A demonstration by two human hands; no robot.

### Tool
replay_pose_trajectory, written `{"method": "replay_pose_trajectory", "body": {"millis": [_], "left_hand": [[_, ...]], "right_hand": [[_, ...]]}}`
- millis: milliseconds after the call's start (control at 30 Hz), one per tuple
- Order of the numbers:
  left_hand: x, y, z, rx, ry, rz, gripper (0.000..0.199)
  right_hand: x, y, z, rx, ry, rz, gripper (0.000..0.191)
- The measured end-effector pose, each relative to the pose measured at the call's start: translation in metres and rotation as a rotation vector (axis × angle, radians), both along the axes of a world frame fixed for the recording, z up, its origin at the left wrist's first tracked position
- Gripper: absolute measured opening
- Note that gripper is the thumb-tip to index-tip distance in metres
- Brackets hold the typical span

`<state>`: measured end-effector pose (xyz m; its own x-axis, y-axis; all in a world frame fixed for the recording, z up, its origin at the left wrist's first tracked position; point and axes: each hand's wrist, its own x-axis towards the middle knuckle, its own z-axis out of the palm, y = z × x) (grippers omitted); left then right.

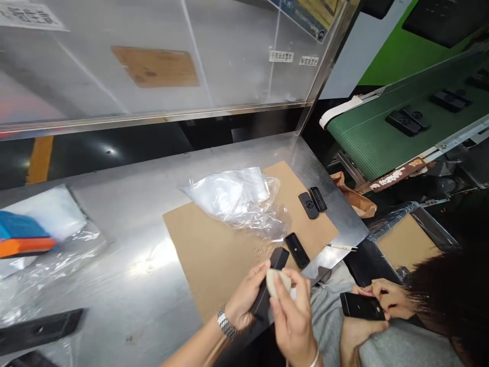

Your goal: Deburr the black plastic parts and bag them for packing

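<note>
My left hand [244, 298], below a metal watch [226, 324], grips a long black plastic part [280, 258] over the near edge of the bench. Between its thumb and fingers my right hand [296, 318] pinches a cream-coloured pad [274, 283], held against or just above the part; contact cannot be made out. Close by on the brown cardboard [206, 260] lies an open black housing [297, 250]. Farther back rest a flat black piece [308, 205] with a round mark and a narrow black shell [318, 199].
Clear plastic bags [229, 196] cover part of the cardboard. A blue-and-orange object [25, 234] and black strips [42, 330] lie left. On the right, a co-worker's hands [389, 298] hold a black piece [362, 306]. A green conveyor [367, 137] carries black parts.
</note>
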<state>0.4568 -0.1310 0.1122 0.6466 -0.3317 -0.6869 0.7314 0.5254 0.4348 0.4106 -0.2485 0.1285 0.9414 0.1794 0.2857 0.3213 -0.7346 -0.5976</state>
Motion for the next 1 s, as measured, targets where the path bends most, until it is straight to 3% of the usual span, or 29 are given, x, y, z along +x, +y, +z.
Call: {"method": "replay_pose_trajectory", "body": {"millis": [100, 267, 433, 633, 767, 867, 1000], "left_hand": [[-0.013, 0.016, 0.005, -0.030, -0.039, -0.014, 0.028], [-0.016, 0.038, 0.006, 0.102, -0.036, 0.114, 0.034], [-0.017, 0.060, 0.007, 0.183, -0.398, -0.034, 0.039], [-0.026, 0.080, 0.008, 0.430, -0.480, -0.020, 0.045], [-0.033, 0.083, 0.010, 0.540, -0.667, -0.181, 0.046], [-0.037, 0.085, 0.011, 0.681, -0.794, -0.227, 0.044], [-0.045, 0.090, 0.007, 0.751, -0.870, -0.222, 0.041]], "right_hand": [[0.015, 0.003, 0.004, 0.023, -0.016, -0.050, 0.048], [0.003, 0.027, 0.011, 0.010, 0.081, 0.216, 0.052], [0.002, 0.035, 0.014, 0.055, 0.004, 0.076, 0.052], [0.009, 0.040, 0.017, -0.129, -0.053, 0.123, 0.051], [0.014, 0.040, 0.020, -0.037, -0.009, 0.037, 0.048], [0.019, 0.036, 0.031, 0.061, 0.157, 0.113, 0.045], [0.021, 0.028, 0.044, 0.108, 0.193, 0.252, 0.045]]}}
